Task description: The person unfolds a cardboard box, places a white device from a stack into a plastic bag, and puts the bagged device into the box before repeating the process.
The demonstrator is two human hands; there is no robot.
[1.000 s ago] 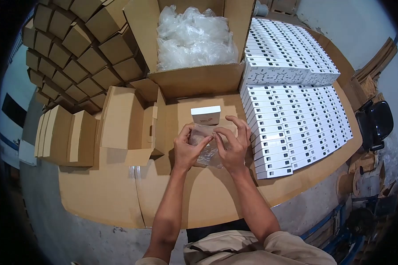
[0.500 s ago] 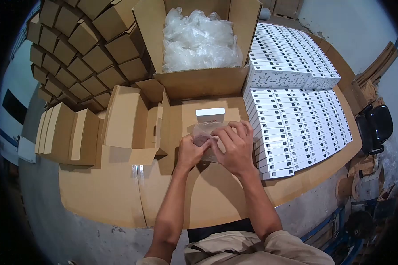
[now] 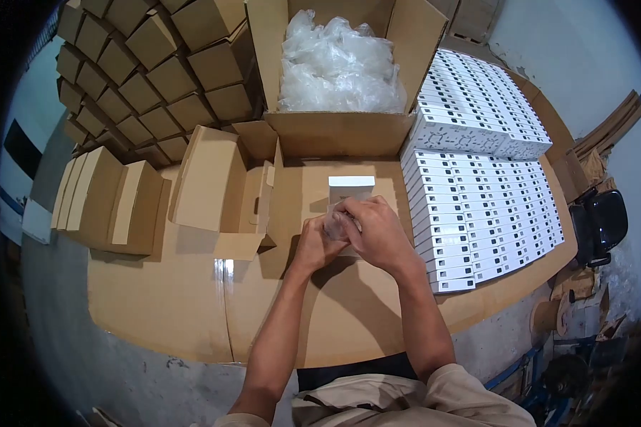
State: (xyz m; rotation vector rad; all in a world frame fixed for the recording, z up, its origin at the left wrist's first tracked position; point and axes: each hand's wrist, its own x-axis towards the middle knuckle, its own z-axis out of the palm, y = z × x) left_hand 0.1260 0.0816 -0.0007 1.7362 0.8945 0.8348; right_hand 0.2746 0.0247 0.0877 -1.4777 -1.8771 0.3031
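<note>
My left hand (image 3: 318, 246) and my right hand (image 3: 379, 233) are close together over the cardboard-covered table (image 3: 356, 313). Between their fingers is a clear plastic bag (image 3: 332, 227), bunched up and mostly covered by the hands. Both hands have their fingers closed on it. Just beyond them sits a small white box (image 3: 351, 183); its near part is hidden behind my right hand. Whether anything is inside the bag, I cannot tell.
At the back, a large carton (image 3: 335, 134) holds many clear plastic bags (image 3: 342, 67). Rows of white boxes (image 3: 491, 213) stand on the right. An open brown box (image 3: 214, 188) and upright brown cartons (image 3: 132, 203) are on the left, with stacked cartons (image 3: 149, 89) behind.
The plastic bag, earlier spread out between my hands, is now gathered up. My hands have drawn closer together, the right one nearly over the left. The view has shifted slightly.
</note>
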